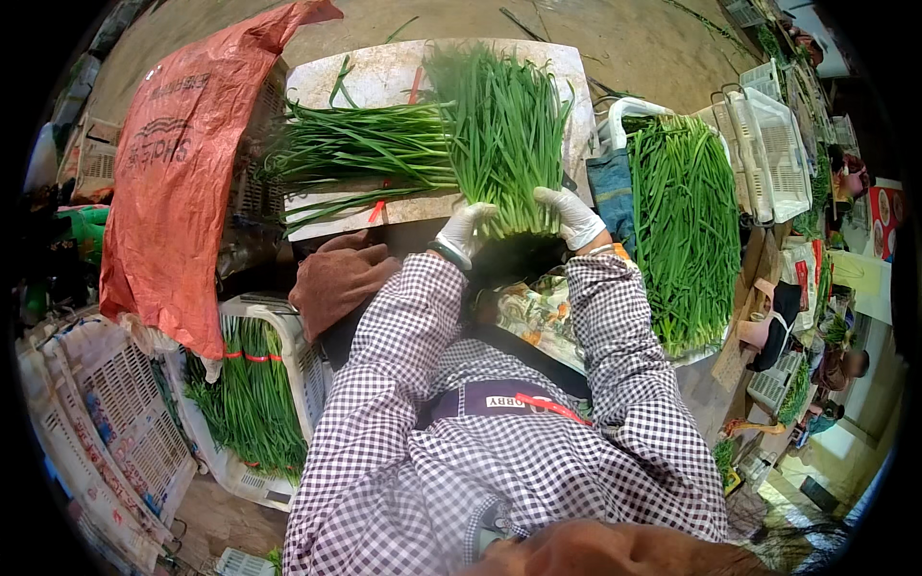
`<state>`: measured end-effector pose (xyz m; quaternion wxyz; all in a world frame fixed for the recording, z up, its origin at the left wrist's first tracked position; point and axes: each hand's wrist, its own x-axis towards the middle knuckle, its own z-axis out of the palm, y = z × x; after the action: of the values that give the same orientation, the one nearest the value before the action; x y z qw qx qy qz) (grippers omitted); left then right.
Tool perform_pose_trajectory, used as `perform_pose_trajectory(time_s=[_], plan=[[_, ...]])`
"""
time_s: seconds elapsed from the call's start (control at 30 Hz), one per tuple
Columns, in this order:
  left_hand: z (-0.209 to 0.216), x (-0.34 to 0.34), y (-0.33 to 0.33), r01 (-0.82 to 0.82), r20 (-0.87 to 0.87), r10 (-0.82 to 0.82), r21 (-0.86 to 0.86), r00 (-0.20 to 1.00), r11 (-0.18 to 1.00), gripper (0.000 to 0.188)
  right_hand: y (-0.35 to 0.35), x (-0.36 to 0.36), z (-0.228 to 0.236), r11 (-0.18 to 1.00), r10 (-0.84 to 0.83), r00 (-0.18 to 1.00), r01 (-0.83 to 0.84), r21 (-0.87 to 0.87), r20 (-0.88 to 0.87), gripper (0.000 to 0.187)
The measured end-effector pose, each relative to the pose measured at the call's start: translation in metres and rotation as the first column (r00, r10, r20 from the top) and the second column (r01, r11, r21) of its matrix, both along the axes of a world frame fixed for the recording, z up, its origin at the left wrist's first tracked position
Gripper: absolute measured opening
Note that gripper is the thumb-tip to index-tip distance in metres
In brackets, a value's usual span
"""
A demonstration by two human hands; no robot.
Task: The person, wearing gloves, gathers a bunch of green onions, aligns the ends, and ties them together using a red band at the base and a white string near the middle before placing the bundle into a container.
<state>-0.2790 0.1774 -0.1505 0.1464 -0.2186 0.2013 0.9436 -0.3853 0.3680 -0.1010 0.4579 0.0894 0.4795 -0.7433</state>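
Observation:
A thick bunch of green garlic chives [509,144] stands between my two white-gloved hands, its pale stem ends toward me and its leaves pointing away over the board. My left hand [466,230] closes round the left side of the stem ends. On the other side my right hand [573,219] grips the same bunch, thumb against the stems. To the left, more loose chives [370,144] lie crosswise on the white board [384,72], their stem ends beside the held bunch. Red ties [377,208] lie near these loose chives.
An orange woven sack [173,182] drapes over a crate at left. A brown cloth [336,283] lies by my left forearm. At right a white crate is heaped with chives [682,230]; at lower left another crate holds tied bunches [254,394]. Stacked white crates [778,154] stand farther right.

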Motion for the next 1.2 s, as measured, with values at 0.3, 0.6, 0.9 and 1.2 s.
perform_pose_trajectory(time_s=[0.3, 0.6, 0.9, 1.2], plan=[[0.027, 0.003, 0.006, 0.050, 0.103, -0.056, 0.056, 0.993, 0.997, 0.016, -0.008, 0.006, 0.011, 0.998, -0.066, 0.998, 0.067, -0.011, 0.024, 0.031], [-0.005, 0.005, 0.016, -0.102, 0.053, 0.091, 0.275, 0.995, 0.956, 0.045, -0.026, 0.017, 0.006, 0.968, -0.036, 0.907, 0.136, 0.212, -0.420, 0.045], [-0.006, -0.001, 0.006, -0.182, 0.077, 0.165, 0.362, 0.983, 0.914, 0.056, -0.033, -0.004, -0.012, 0.808, 0.075, 0.761, 0.333, 0.487, -0.644, 0.054], [-0.014, 0.002, 0.008, -0.217, 0.063, 0.208, 0.354, 0.976, 0.910, 0.027, -0.047, 0.045, 0.026, 0.749, 0.486, 0.107, 0.460, 0.477, -0.867, 0.025]])
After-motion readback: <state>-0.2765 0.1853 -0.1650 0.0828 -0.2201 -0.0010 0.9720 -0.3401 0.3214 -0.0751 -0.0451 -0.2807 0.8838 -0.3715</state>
